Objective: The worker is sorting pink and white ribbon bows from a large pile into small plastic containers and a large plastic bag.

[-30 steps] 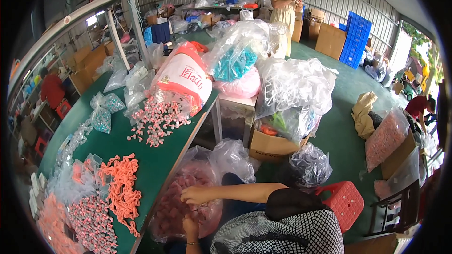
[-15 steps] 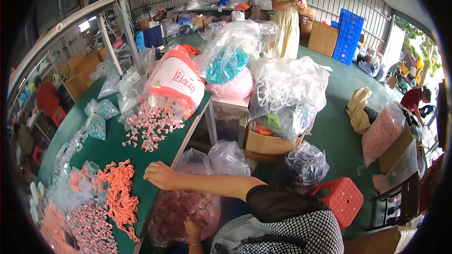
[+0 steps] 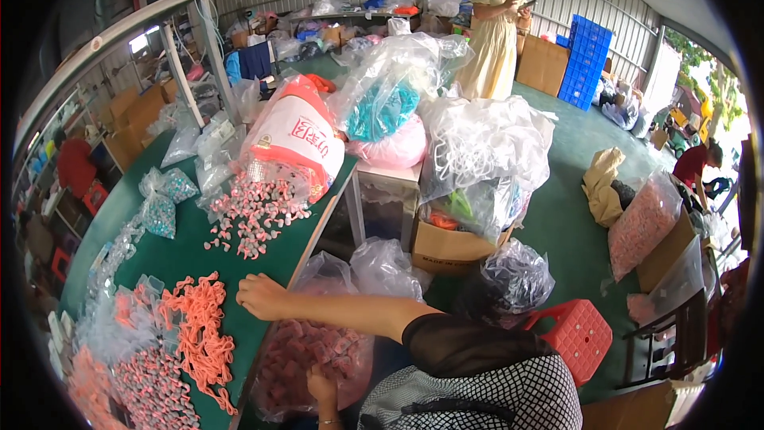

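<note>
Right arm [image 3: 342, 310] outstretched, hands [image 3: 261, 297] well apart

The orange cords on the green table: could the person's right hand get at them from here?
Most likely yes: the right hand is just to the right of the orange cords, with only bare green table showing between them and nothing visibly blocking the way.

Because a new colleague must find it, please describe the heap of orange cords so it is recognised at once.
Find the long green table on the left. At its near end, left of the outstretched right hand, lies the heap of orange cords. Its long, looped strands set it apart from the small pink-and-grey pieces beside it.
</note>
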Demonstrator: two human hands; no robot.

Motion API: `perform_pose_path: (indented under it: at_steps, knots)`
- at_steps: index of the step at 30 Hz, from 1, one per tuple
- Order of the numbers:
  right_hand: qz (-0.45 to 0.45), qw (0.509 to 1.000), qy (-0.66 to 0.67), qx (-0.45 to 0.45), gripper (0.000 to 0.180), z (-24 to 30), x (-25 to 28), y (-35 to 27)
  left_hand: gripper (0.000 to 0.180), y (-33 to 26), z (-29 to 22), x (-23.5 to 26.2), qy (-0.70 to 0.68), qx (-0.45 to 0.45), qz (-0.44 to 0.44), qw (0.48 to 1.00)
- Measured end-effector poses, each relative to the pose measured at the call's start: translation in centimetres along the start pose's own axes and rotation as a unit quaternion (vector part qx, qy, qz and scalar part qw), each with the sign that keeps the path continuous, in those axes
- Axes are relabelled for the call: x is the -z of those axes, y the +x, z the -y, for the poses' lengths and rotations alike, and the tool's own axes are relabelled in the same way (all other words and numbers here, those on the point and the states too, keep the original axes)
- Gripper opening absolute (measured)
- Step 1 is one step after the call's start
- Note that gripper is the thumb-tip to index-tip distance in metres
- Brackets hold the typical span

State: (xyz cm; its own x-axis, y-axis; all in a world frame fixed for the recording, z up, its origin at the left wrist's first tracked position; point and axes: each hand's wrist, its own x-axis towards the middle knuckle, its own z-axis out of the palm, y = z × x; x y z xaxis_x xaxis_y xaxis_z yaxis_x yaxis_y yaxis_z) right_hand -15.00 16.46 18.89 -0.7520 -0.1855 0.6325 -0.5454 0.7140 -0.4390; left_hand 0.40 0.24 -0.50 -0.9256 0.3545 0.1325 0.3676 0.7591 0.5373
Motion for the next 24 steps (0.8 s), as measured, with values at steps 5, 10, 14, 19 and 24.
perform_pose_path:
  at_steps: [5,10,14,19,24]
  knots:
    - [-0.032,0.999,-0.017,0.003,0.004,0.9,-0.1,-0.2,0.013,4.8,-7.3,9.1,-0.172,-0.196,-0.148,0.954]
    - [-0.046,0.998,-0.035,0.002,0.007,1.0,0.1,-0.3,0.018,10.0,-11.2,17.8,-0.121,-0.242,-0.303,0.914]
    - [-0.057,0.998,-0.032,-0.001,0.008,1.4,-0.2,-0.2,0.022,15.3,-7.5,17.4,-0.138,-0.177,-0.329,0.917]
    - [-0.076,0.995,-0.060,-0.011,0.009,0.8,-1.0,-0.4,0.027,17.0,-6.0,15.9,-0.110,-0.133,-0.232,0.957]
    - [-0.089,0.995,-0.042,-0.011,0.009,0.7,-1.1,-0.3,0.031,16.7,-6.0,16.0,-0.087,-0.154,-0.222,0.959]
